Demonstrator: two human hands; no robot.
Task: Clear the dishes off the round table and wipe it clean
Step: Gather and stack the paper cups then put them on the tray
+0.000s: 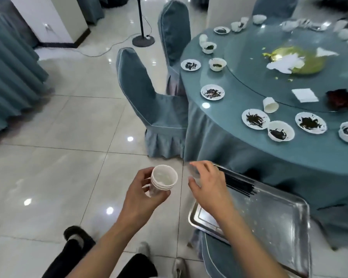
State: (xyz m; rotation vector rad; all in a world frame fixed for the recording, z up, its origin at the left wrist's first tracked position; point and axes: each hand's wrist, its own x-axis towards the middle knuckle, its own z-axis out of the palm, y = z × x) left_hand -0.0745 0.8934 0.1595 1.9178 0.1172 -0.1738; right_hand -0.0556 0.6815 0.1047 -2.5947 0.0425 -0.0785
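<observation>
Nearest the lens, held low over the tiled floor: a short stack of white plastic cups, mouth up, gripped round its side by the left hand, fingers and thumb curled on it. Just beside, to the right and not touching: the right hand, blurred, fingers spread and loosely bent, holding nothing, hovering above the near-left corner of a shiny rectangular steel tray perched on a blue-covered chair seat. On the tray's far edge, a bundle of black chopsticks, long axis running left-far to right-near. Further out, up and to the right of both hands, well apart: the round blue-clothed counter, still carrying small white plates and bowls smeared with dark scraps, plus one tipped white cup. Likely next: stack set down rightward onto the tray, nearer the right hand, or more cups fetched.
</observation>
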